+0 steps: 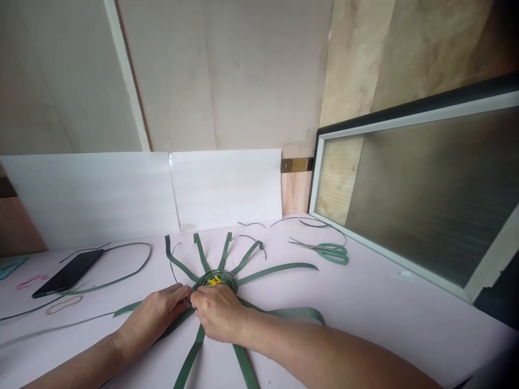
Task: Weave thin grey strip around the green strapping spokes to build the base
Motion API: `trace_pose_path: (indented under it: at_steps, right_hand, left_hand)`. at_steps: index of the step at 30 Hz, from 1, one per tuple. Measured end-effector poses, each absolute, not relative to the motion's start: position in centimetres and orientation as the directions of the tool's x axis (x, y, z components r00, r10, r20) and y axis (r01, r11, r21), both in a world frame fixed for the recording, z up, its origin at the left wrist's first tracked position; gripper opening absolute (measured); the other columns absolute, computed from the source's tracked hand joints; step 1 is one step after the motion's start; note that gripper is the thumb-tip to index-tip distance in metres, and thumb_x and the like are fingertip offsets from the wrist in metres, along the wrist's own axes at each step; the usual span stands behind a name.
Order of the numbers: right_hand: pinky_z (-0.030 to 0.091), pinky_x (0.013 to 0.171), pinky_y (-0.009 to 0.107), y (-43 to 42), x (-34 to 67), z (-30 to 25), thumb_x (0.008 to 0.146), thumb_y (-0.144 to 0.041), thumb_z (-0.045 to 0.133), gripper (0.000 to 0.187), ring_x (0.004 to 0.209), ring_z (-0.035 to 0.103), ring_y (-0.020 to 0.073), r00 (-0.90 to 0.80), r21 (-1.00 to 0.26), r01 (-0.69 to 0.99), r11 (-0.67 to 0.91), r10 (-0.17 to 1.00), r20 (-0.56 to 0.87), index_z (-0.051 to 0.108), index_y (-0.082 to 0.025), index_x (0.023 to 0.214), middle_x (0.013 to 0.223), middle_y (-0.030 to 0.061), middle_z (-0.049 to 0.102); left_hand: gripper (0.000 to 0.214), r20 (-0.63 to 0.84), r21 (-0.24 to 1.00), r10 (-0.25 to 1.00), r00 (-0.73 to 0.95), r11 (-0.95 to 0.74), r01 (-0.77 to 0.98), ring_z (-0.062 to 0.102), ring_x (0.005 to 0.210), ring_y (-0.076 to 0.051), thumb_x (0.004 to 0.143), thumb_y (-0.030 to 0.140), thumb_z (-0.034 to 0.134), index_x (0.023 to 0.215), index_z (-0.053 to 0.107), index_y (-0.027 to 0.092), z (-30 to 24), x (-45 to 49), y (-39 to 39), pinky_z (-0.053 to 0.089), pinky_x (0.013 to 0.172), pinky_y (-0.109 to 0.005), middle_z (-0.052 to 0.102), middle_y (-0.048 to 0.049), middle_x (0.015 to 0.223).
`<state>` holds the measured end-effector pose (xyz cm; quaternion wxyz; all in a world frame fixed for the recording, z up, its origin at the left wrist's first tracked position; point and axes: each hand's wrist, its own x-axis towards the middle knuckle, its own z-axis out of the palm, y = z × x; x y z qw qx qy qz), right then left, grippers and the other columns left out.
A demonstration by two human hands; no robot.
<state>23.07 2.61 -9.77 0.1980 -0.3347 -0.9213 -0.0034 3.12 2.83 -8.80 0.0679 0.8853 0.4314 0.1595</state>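
Observation:
A round woven base of green strips (217, 279) lies on the pale table, with a yellow tie at its middle and several long green strips fanning outward like spokes. My left hand (156, 316) rests at the base's near left edge, fingers curled and pinching a strip there. My right hand (219, 316) lies over the near side of the base, fingers bent and pressed on the weave where both hands meet. What the fingertips hold beneath is partly hidden.
Green-handled scissors (330, 251) lie at the right rear. A black phone (67, 273) sits left, inside a loose green strip loop (121, 270). A rubber band (62, 305) and pink band (30, 281) lie far left. White panels (141, 189) and a framed window (425, 194) stand behind.

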Motion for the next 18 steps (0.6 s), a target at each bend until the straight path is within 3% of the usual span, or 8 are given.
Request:
trace_pose_path:
  at_steps: [5,11,15,18]
  right_hand:
    - [0.044,0.064,0.026,2.8,23.0,-9.9,0.082,-0.014,0.055,0.010,0.078,0.063,0.0176,-0.711,-0.111,0.606,0.788,0.599,0.369,0.059,-0.014,0.092,0.089,0.0050,0.067]
    - [0.042,0.063,0.026,2.9,23.2,-9.7,0.084,-0.015,0.054,0.004,0.075,0.061,0.0166,-0.718,-0.104,0.597,0.795,0.587,0.374,0.058,-0.015,0.083,0.085,0.0043,0.066]
    - [0.041,0.063,0.026,3.2,23.3,-9.8,0.085,-0.014,0.053,0.005,0.075,0.061,0.0163,-0.714,-0.119,0.604,0.788,0.601,0.359,0.058,-0.015,0.083,0.085,0.0041,0.066]
    - [0.042,0.065,0.026,3.6,23.5,-9.9,0.086,-0.014,0.054,0.005,0.077,0.061,0.0160,-0.724,-0.116,0.591,0.798,0.589,0.359,0.059,-0.015,0.087,0.087,0.0036,0.067]
  left_hand:
    - [0.025,0.355,0.087,0.592,0.724,-0.792,0.605,0.055,0.066,-0.012,0.099,0.024,0.036,0.086,0.058,0.021,-9.4,2.5,3.7,0.042,0.057,-0.021,0.057,-0.0013,0.083]
    - [0.026,0.331,-0.057,0.342,0.879,-0.923,0.381,0.055,0.077,-0.016,0.095,0.008,0.038,0.088,0.060,0.020,-8.2,3.0,4.9,0.047,0.072,-0.026,0.061,-0.0045,0.084]
    - [0.029,0.332,0.030,0.356,0.874,-0.929,0.368,0.056,0.084,-0.015,0.095,0.005,0.035,0.092,0.060,0.020,-8.0,3.2,5.7,0.047,0.073,-0.022,0.062,-0.0056,0.092]
    - [0.027,0.346,0.064,0.404,0.847,-0.910,0.409,0.056,0.079,-0.014,0.096,0.009,0.036,0.086,0.058,0.019,-8.5,3.1,6.1,0.046,0.070,-0.021,0.061,-0.0044,0.087]
